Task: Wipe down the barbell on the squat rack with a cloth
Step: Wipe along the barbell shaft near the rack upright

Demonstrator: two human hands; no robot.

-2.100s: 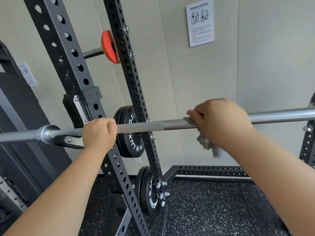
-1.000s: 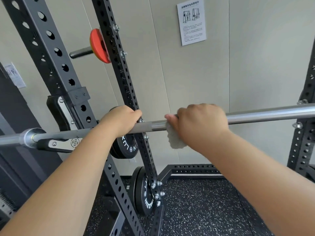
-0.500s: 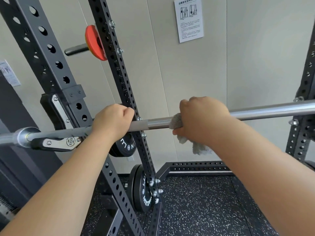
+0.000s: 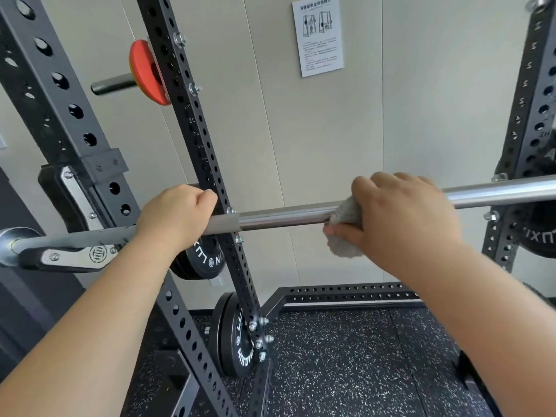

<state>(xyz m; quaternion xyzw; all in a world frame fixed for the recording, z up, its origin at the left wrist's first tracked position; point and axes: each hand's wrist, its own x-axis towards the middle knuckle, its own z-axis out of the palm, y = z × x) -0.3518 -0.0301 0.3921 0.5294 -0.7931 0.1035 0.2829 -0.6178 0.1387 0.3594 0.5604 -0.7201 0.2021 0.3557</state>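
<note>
Right grip (image 4: 400, 218) first: it's wrapped over the top of the barbell (image 4: 282, 216), right of centre in the frame, fingers curled down and clamped on a grey cloth (image 4: 344, 239) bunched against the steel. The cloth pokes out on the left side of that hand and sags a little below the bar, with the thumb tucked in against it.

Across to the left grip (image 4: 177, 218), left of centre: bare, knuckles up, closed tight round the bar itself, just where a duller grey stretch begins. Between the two hands there's a bright, polished run of steel.

The barbell lies almost level across the middle of the frame, climbing slightly toward the right edge. Down at the lower left it sits in the J-hook (image 4: 72, 257), which is fixed to the front upright (image 4: 60, 109) of the squat rack.

Behind the bar, the rear upright (image 4: 204, 152) slants up through the frame. It has a black weight plate (image 4: 204, 260) just behind the left wrist and a second plate (image 4: 237, 338) lower down near the floor. At the upper left, a red disc (image 4: 147, 72) sits on a peg. A printed poster (image 4: 317, 34) hangs on the beige wall at top centre. Another black upright (image 4: 529, 139) runs down the right edge, and speckled rubber flooring (image 4: 346, 356) fills the bottom.
</note>
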